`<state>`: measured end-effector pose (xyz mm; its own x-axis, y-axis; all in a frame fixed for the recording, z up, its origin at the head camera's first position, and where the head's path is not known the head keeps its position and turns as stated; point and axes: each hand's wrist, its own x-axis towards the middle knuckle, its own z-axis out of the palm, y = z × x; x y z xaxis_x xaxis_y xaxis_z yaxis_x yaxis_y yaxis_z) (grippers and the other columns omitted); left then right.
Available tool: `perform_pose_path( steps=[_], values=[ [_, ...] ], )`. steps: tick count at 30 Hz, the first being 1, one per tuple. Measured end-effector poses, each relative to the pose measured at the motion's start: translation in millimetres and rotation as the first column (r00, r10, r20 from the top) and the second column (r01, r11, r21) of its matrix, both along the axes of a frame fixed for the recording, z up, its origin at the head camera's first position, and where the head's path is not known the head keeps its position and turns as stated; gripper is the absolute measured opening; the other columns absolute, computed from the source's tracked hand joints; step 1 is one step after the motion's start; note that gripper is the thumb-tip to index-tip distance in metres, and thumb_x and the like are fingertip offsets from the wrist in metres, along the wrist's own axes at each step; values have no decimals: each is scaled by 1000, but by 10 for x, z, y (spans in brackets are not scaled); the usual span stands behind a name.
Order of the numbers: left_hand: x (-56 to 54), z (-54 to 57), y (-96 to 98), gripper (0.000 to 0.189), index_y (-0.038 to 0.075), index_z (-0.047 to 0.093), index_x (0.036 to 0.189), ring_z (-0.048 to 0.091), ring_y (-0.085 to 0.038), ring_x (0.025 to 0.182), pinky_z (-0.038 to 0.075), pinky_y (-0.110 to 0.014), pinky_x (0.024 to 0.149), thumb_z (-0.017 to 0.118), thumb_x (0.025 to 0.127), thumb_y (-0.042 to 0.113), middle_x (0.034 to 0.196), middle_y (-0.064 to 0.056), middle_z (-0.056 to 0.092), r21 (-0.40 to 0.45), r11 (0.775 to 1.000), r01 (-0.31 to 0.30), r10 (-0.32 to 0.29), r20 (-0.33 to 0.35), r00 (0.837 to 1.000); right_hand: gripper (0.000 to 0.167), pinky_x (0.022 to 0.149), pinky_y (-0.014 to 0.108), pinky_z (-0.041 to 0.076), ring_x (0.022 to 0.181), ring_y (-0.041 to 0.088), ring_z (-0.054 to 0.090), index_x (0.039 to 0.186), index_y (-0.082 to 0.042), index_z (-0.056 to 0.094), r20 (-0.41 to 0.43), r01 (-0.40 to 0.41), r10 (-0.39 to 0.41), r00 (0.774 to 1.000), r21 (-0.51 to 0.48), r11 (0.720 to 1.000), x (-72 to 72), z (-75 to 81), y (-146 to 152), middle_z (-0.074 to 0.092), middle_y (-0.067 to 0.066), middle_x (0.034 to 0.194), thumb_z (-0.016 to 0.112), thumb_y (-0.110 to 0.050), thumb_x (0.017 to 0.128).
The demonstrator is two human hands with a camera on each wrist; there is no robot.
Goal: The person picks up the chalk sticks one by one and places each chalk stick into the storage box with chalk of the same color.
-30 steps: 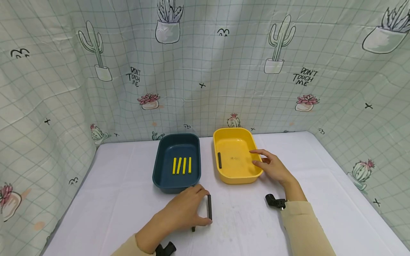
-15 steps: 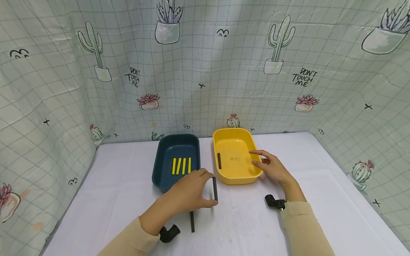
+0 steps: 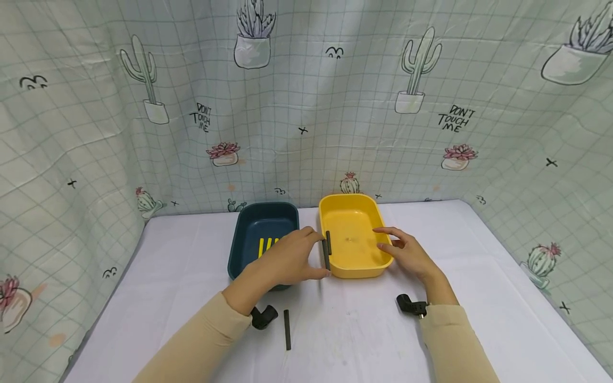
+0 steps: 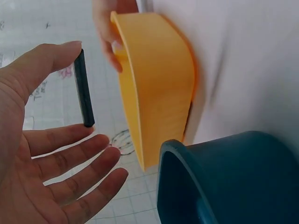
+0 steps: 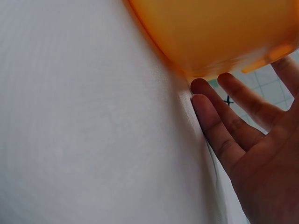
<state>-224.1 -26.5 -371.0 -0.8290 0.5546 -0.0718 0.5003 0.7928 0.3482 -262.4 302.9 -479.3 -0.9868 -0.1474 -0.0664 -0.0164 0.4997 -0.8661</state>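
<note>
My left hand (image 3: 287, 260) pinches a short black stick (image 4: 84, 88) by its two ends, between thumb and index finger. In the head view that stick overlaps the left rim of the yellow tray (image 3: 359, 273). Just beyond it, a second black stick (image 3: 329, 239) lies inside the tray along the left wall. My right hand (image 3: 409, 255) holds the tray's right side, with thumb and index finger over the rim and other fingers (image 5: 243, 98) outside against the wall. Several yellow sticks (image 3: 261, 248) lie in the dark blue tray (image 3: 235, 244), partly hidden by my left hand.
One more black stick (image 3: 287, 330) lies on the white tablecloth (image 3: 364, 335) nearer to me. Black wrist devices (image 3: 411, 305) sit at both sleeves. A cactus-print curtain (image 3: 306, 96) stands behind the table and at its sides.
My left hand has carried the black stick forward and right, from the tablecloth up to the yellow tray's left rim. The stick left on the cloth is now uncovered. My right hand stays put.
</note>
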Motion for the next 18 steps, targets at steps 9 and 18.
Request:
perform_pose_path(
  steps=[9,18],
  values=[
    [-260,-3,113,83,10,53,150,53,-27,138,46,-47,116,83,85,52,155,-8,52,-27,1000,-14,14,9,1000,50,99,38,43,133,38,54,147,-21,58,-16,-3,3,1000,2,1000,15,2,-6,41,15,164,69,-36,101],
    [-524,-98,192,84,15,51,152,53,-26,137,46,-49,115,80,85,57,154,-3,53,-42,998,-36,37,29,999,49,97,37,42,133,37,54,147,-20,58,-15,-1,1,1000,2,1000,14,13,-7,42,14,163,69,-34,101]
  ],
)
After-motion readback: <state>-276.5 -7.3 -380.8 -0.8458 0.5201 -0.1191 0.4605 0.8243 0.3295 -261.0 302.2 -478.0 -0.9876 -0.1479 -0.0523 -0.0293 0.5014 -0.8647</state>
